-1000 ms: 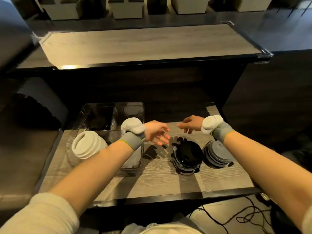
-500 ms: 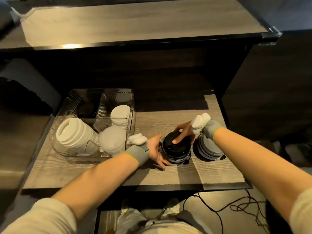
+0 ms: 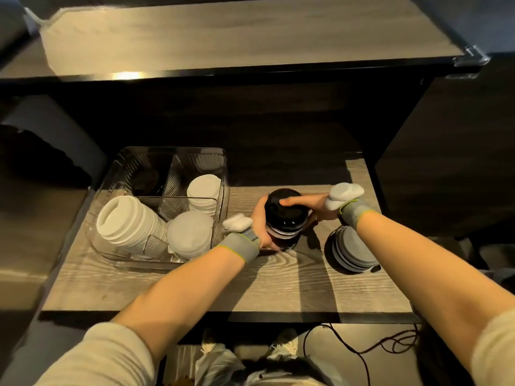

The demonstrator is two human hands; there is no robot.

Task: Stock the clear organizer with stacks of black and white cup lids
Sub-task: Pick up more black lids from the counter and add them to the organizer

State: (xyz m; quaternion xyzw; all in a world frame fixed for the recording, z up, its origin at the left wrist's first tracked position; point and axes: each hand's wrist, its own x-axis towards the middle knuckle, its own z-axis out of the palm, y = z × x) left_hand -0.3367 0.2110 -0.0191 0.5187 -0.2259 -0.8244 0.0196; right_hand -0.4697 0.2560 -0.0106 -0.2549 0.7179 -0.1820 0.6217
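A stack of black cup lids [image 3: 284, 215] is held between both hands just right of the clear organizer [image 3: 117, 174]. My left hand [image 3: 260, 224] cups its left side and underside. My right hand [image 3: 312, 204] lies over its top and right side, fingers curled round it. In the organizer, a tall stack of white lids [image 3: 125, 221] leans in the front left compartment. A second white stack [image 3: 191, 235] stands front right, and a third white stack [image 3: 202, 193] sits behind it. Something dark shows in the rear left compartment [image 3: 147, 179].
A second stack of dark lids [image 3: 352, 250] sits on the wooden shelf [image 3: 278, 288] at the right, under my right forearm. A higher wooden counter [image 3: 237, 34] runs across the back. Cables [image 3: 362, 346] lie on the floor below the shelf edge.
Both hands came together onto the black lid stack, closed round it and raised it off the shelf. The camera tilted further down.
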